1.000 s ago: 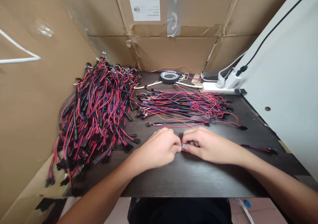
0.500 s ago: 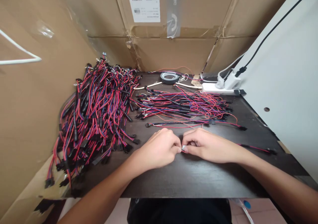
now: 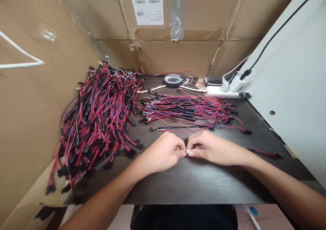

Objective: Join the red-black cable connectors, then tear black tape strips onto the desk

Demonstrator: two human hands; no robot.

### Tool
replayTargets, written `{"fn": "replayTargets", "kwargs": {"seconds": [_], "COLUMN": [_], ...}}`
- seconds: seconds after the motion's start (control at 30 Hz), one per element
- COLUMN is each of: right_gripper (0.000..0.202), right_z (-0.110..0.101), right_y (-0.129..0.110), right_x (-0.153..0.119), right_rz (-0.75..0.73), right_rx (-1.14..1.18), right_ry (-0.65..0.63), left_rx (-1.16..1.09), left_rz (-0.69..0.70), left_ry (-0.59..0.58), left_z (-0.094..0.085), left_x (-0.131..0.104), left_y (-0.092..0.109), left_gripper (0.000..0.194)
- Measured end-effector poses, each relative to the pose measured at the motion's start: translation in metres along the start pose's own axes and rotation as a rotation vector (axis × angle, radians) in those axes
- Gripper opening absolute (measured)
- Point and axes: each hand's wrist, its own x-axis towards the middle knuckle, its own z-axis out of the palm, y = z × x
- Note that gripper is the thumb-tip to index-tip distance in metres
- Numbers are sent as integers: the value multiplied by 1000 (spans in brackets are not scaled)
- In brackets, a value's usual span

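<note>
My left hand (image 3: 169, 152) is closed in a pinch just above the dark table. Its fingertips meet those of my right hand (image 3: 210, 149), which is also pinched closed. Between them a bit of red wire shows, part of a wire harness (image 3: 266, 153) whose black connector end comes out beyond my right forearm. A small pale piece (image 3: 187, 152) sits at the right thumb tip; its kind is too small to make out. Most of the held harness is hidden by my hands and arm. Just beyond my hands lies a single wire harness (image 3: 178, 127), stretched sideways.
A tall heap of red, blue and black harnesses (image 3: 102, 111) fills the left side. A flatter bundle of harnesses (image 3: 188, 107) lies at the middle back. Behind it are a roll of black tape (image 3: 173, 81) and a white power strip (image 3: 224, 91). Cardboard (image 3: 178, 56) walls the back.
Almost nothing differs. My hands keep the same pinch at the same place, and the view has tilted very slightly.
</note>
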Motion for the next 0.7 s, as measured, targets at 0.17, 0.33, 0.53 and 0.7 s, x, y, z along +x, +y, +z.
{"fn": "replayTargets", "kwargs": {"seconds": [0.17,0.33,0.53,0.7], "right_gripper": [12,10,9,11], "right_z": [0,-2,1,6], "right_y": [0,2,-3,-7], "right_x": [0,0,-3,-6], "right_rz": [-2,10,27,0], "right_rx": [14,105,136,102], "right_ry": [25,5,51,147], "left_rx": [-28,-42,-229,-352], "left_rz": [-39,-86,-136,-151], "left_ry": [2,6,-17,-29], "left_z": [0,-2,-8,-9], "left_x": [1,0,1,1], "left_y": [0,1,-2,-4], "left_gripper": [16,17,15,14]}}
